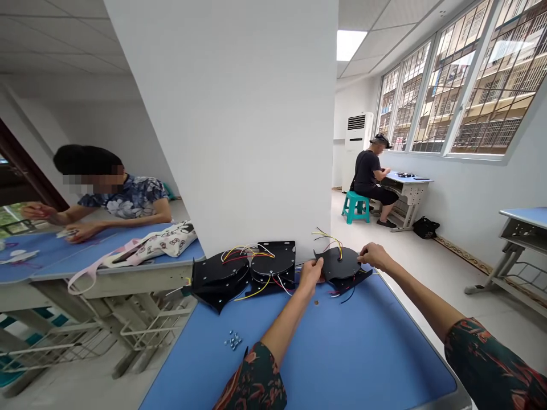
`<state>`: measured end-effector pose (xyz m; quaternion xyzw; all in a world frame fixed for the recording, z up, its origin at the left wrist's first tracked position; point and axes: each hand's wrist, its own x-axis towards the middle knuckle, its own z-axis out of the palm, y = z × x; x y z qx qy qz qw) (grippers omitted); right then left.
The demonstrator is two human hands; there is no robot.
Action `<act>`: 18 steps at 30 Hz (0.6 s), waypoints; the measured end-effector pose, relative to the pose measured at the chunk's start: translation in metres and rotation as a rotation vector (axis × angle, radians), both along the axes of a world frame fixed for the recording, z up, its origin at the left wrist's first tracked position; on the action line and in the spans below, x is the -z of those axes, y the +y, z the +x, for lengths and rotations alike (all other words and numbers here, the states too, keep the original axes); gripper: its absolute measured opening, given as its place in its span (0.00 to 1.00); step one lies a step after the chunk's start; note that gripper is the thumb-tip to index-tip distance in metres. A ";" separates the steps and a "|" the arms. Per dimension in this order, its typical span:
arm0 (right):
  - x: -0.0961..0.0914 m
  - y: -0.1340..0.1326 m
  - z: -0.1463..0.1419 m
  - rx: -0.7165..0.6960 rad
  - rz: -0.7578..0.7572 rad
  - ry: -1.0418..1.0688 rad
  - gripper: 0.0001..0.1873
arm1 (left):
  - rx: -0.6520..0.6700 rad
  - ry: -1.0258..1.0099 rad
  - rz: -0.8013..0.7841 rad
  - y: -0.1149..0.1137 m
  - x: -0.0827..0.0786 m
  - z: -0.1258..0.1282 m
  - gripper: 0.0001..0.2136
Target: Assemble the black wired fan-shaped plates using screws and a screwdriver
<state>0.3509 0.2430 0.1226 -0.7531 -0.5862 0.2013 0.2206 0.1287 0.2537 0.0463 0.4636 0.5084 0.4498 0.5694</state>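
Note:
My left hand [311, 275] and my right hand [374, 256] grip opposite edges of a black round disc [339, 263], which sits on a black metal bracket [352, 280]. Yellow, red and black wires [327, 236] rise from the disc and trail off it. To the left of my left hand stand two similar black wired assemblies [220, 277] [272, 263], with loose wires across them. Several small metal screws [233, 340] lie on the blue tabletop [342, 353] near my left forearm, and a small brown round part [316, 302] lies just below my left hand.
A white pillar [226, 125] rises behind the table's far edge. Left of it, a person [113, 196] works at a blue desk [64, 247] holding a patterned tote bag [154, 246]. Farther right, another person [370, 176] sits at a desk [408, 188] beneath barred windows.

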 end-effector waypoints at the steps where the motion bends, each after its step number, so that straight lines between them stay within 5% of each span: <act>1: -0.002 -0.005 -0.001 0.002 0.037 -0.038 0.07 | 0.000 0.037 0.008 -0.004 -0.004 -0.001 0.15; 6: -0.018 -0.038 -0.015 -0.016 0.217 -0.149 0.10 | -0.054 0.163 0.072 -0.023 -0.022 -0.016 0.14; 9: -0.025 -0.060 -0.038 -0.125 0.276 -0.015 0.10 | -0.094 0.224 0.120 -0.038 -0.028 -0.038 0.13; 14: -0.025 -0.079 -0.100 -0.298 0.260 0.131 0.07 | -0.104 0.289 0.258 -0.075 -0.023 -0.082 0.08; 18: -0.013 -0.063 -0.153 -0.283 0.130 0.279 0.07 | -0.199 0.167 0.188 -0.086 -0.024 -0.120 0.09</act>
